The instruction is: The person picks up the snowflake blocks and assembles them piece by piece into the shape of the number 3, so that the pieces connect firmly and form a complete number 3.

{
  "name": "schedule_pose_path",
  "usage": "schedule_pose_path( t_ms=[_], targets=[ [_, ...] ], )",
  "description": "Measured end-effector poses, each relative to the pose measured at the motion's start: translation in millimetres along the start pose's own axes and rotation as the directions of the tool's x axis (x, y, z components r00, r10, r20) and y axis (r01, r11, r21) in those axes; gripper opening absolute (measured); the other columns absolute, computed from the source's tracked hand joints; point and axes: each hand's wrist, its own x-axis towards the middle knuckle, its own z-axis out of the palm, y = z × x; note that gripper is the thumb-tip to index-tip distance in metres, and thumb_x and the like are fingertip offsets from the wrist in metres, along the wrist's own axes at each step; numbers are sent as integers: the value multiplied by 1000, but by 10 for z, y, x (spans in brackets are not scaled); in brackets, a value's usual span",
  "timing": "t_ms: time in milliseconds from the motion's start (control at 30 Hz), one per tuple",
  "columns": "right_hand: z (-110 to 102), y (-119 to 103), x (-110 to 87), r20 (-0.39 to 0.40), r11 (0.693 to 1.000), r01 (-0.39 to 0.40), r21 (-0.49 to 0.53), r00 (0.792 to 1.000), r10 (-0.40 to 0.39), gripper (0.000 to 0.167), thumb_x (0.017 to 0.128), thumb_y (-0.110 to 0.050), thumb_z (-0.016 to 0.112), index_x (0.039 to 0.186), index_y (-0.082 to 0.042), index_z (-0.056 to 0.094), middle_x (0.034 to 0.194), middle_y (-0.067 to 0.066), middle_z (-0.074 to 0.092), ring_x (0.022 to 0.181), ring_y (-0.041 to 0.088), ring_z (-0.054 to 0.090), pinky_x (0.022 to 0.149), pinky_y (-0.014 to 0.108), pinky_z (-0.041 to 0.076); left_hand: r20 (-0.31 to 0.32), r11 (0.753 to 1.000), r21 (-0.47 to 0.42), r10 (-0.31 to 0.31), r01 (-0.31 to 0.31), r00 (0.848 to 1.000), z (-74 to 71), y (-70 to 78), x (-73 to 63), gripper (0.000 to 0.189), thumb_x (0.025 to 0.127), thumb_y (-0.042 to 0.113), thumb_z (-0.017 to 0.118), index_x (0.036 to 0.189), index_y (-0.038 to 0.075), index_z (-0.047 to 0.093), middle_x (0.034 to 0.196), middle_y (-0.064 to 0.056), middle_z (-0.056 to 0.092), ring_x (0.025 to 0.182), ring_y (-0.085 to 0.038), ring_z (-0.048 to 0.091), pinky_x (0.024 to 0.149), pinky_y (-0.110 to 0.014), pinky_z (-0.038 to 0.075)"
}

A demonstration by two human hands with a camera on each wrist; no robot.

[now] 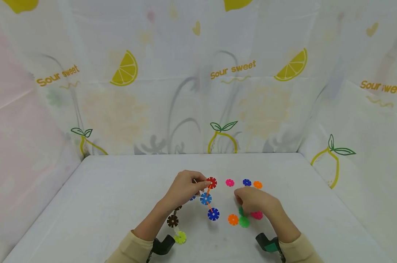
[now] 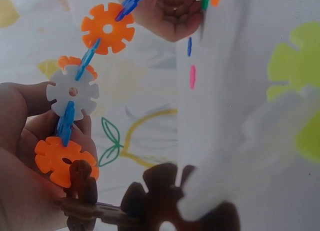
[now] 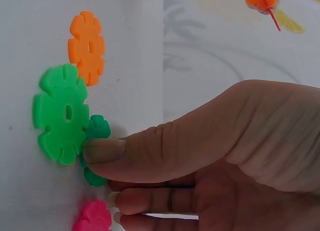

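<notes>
My left hand [image 1: 187, 186] grips a chain of slotted plastic snowflake discs, with thumb and forefinger at its red disc [image 1: 213, 180]. Below that hang a light blue disc [image 1: 203, 201] and a dark blue disc [image 1: 211, 217], joined by edge-on orange ones. Beside the same hand, the left wrist view shows a white disc [image 2: 56, 93], a dark brown disc [image 2: 142, 203] and a blurred yellow-green disc [image 2: 295, 58] on the chain. My right hand [image 1: 257, 200] pinches a dark green disc [image 3: 99, 126] low at the table; its fingertips are partly hidden.
Loose on the white table [image 1: 119, 197] lie a light green disc [image 3: 52, 111] and an orange disc [image 3: 80, 48] beside the right hand, with a pink disc [image 3: 92, 221] near its fingers. Farther back are another pink disc [image 1: 230, 182], a blue disc [image 1: 246, 182] and an orange disc [image 1: 258, 185].
</notes>
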Motion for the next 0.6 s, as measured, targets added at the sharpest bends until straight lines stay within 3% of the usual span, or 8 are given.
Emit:
schedule_pose_path(
  t_ms=[167, 367, 600],
  targets=[
    [15, -7, 4, -8, 1000, 5, 12, 1000, -5, 25, 77, 4, 75, 82, -12, 57, 76, 3, 55, 76, 18, 52, 66, 32, 49, -6, 1000, 14, 0, 0, 1000, 6, 9, -2, 14, 91, 27, 71, 90, 14, 76, 81, -6, 72, 67, -24, 66, 57, -32, 52],
    [48, -6, 18, -34, 999, 19, 36, 999, -17, 21, 81, 5, 70, 78, -12, 59, 74, 3, 55, 74, 18, 52, 65, 32, 50, -6, 1000, 21, 4, -4, 1000, 4, -1, -2, 14, 92, 26, 71, 90, 14, 76, 84, -10, 73, 65, -21, 65, 56, -32, 52],
    [51, 34, 42, -25, 998, 23, 60, 999, -21, 21, 80, 4, 71, 77, -12, 58, 73, 3, 55, 73, 18, 53, 65, 31, 49, -15, 999, 36, 4, -3, 1000, 1, -20, 2, 14, 92, 27, 71, 89, 15, 77, 79, -1, 70, 65, -19, 65, 57, -32, 52]
  ],
)
